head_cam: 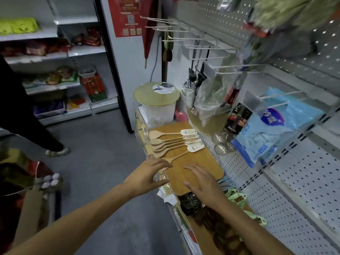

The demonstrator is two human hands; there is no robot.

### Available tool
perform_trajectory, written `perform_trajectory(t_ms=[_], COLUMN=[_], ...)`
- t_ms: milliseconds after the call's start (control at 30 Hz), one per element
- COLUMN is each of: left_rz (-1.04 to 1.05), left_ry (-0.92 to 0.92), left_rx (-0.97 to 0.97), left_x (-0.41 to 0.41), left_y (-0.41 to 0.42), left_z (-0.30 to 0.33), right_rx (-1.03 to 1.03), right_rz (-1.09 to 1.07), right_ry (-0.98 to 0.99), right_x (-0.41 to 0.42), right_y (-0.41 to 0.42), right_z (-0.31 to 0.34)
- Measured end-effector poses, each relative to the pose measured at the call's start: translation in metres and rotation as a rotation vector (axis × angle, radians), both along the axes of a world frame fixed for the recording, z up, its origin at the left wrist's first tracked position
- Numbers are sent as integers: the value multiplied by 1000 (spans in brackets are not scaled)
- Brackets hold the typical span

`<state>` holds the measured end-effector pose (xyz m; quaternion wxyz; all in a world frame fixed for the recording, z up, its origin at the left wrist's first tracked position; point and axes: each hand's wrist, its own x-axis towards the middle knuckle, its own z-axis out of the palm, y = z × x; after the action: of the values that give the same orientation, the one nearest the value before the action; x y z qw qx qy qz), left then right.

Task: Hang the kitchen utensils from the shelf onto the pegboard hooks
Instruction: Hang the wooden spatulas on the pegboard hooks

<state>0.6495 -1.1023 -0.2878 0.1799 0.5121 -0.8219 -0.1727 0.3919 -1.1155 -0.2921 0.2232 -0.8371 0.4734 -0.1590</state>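
Note:
Several wooden spatulas (pixel 166 144) with white paper tags lie side by side on a wooden cutting board (pixel 198 159) on the shelf. My left hand (pixel 147 174) hovers with spread fingers at the board's near left edge, just short of the nearest spatula's blade. My right hand (pixel 203 183) is spread flat over the board's near end, holding nothing. The white pegboard (pixel 287 184) runs along the right, and long white hooks (pixel 184 38) stick out of it higher up. Some hooks carry black-handled utensils (pixel 195 70).
A white bin with a round wooden lid (pixel 156 94) stands behind the board. Metal skimmers (pixel 220 144), a blue bag (pixel 276 129) and clear bags hang on the right. Green and dark items lie on the near shelf. A person's leg (pixel 36 133) stands at left, by stocked shelves.

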Motion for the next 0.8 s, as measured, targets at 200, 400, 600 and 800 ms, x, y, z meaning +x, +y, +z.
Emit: perform_trajectory(t_ms=[200, 400, 600, 800], left_rz=[-58, -181, -209, -194], left_ry=[6, -10, 73, 12], left_rx=[89, 137, 309, 476], left_x=[33, 75, 118, 114], left_y=[-69, -151, -215, -293], left_z=[-30, -66, -125, -198], right_rx=[70, 140, 260, 367], right_rz=[-82, -256, -475, -636], right_ry=[-11, -29, -48, -2], right_x=[30, 80, 142, 167], right_y=[-47, -99, -149, -214], right_z=[-26, -62, -114, -183])
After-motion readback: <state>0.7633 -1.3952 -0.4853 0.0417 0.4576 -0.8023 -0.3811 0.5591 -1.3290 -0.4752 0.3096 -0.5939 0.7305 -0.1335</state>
